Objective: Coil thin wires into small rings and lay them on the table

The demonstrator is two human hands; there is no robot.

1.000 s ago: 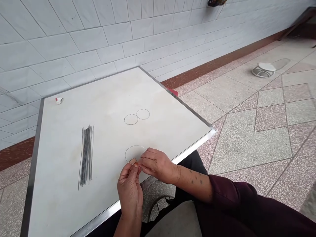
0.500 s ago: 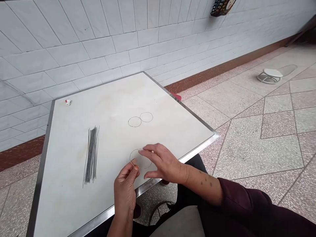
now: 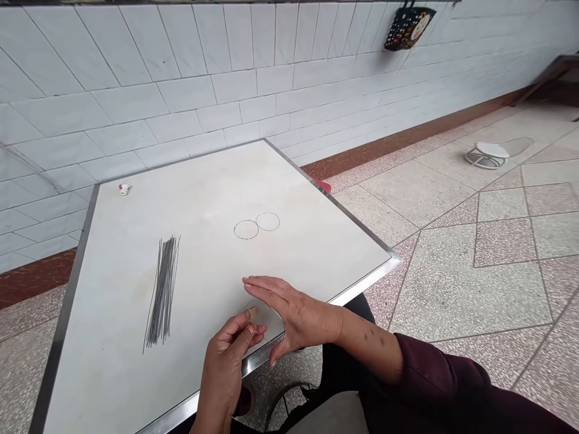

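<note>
My left hand (image 3: 226, 354) is closed in a pinch on a thin wire ring (image 3: 283, 326), which it holds just above the table's near edge. The ends of the wire are partly hidden by the fingertips. My right hand (image 3: 301, 316) is open, thumb and fingers spread in a curve around the ring's right side, close against it. Farther back on the white table (image 3: 203, 193) lie two similar wire rings, a left one (image 3: 246, 239) and a right one (image 3: 268, 213), side by side and touching. To the left is a bundle of straight dark wires (image 3: 161, 295).
A small white and red object (image 3: 125, 190) sits by the table's far left corner. The table has a metal rim (image 3: 362, 281) and stands near a tiled wall (image 3: 181, 96). A low white stool (image 3: 487, 154) is on the floor at right; a patterned bag (image 3: 408, 27) hangs on the wall.
My right hand has moved down and curved around the ring, its thumb now lower past the table edge. The held ring has shifted slightly down and right. The camera view has tilted up a little.
</note>
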